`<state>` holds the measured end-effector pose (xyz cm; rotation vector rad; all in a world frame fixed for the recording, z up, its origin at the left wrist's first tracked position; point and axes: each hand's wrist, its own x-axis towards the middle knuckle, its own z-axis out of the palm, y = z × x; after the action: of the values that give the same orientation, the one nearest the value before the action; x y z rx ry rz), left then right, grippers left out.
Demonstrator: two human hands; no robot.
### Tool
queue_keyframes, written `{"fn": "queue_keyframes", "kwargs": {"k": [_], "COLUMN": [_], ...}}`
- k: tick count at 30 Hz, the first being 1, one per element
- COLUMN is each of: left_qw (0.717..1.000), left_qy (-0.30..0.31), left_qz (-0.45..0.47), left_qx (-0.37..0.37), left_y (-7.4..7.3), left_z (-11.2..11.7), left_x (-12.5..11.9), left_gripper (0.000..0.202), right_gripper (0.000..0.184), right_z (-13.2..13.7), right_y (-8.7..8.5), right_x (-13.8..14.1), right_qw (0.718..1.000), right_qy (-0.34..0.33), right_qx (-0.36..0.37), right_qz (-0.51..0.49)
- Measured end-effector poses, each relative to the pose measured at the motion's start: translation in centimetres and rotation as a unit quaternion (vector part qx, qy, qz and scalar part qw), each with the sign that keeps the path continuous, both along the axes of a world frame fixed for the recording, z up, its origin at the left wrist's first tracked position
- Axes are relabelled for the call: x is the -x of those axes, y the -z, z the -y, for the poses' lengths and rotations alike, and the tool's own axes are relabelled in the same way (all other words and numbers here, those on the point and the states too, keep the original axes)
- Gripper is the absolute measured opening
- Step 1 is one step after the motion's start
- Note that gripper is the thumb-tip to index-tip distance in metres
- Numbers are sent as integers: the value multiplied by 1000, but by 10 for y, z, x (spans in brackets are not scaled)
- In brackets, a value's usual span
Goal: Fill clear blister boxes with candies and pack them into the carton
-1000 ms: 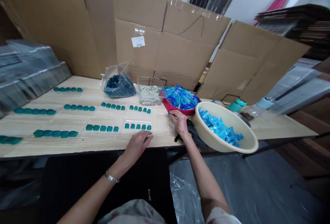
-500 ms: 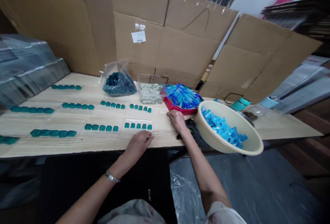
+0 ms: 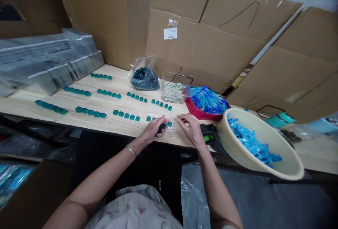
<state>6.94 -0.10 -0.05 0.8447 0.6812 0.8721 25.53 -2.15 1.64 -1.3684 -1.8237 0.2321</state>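
Observation:
My left hand is shut on a small dark object, which it partly hides, at the near edge of a clear plastic tray holding a row of teal pieces. My right hand hangs just above the light wooden table, to the right of that tray, with its fingers apart and nothing visible in them. Further rows of teal pieces lie in clear trays to the left.
A beige basin of blue wrapped pieces tilts at the right, next to a dark cloth. Along the back stand a red tray, a clear box and a plastic bag. Stacked clear trays lie at the left.
My left hand has moved right along the tray row and now grips a dark object. My right hand has lifted off the tray, and the view has swung so the table sits further right.

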Motion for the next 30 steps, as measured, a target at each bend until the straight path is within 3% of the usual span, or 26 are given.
{"fn": "queue_keyframes", "kwargs": {"k": [3,8,12,15,23,30], "left_qw": [999,996,995,996,993,995], "left_qy": [-19,-42,-16,12,-42,-17], "left_qz": [-8,-53,-69,-53,-56,-44], "left_qx": [-36,-57,-65,-76,-92,-89], "left_y": [3,0,-5,-4,2,2], "left_z": [-1,1,3,5,5,7], "left_x": [-5,-5,3,6,3,4], "left_gripper": [44,46,43,42,33,32], "right_gripper": [19,15,23,28,25,27], "right_z": [19,20,15,14,18,22], "right_y": [-1,12,18,19,17,16], "right_x": [38,53,44,41,37,42], "right_qw": [996,983,930,893,857,843], "right_qy": [-64,-24,3,5,-61,-53], "right_qx": [33,55,148,166,216,197], "right_qz": [-50,-172,-336,-419,-464,-498]}}
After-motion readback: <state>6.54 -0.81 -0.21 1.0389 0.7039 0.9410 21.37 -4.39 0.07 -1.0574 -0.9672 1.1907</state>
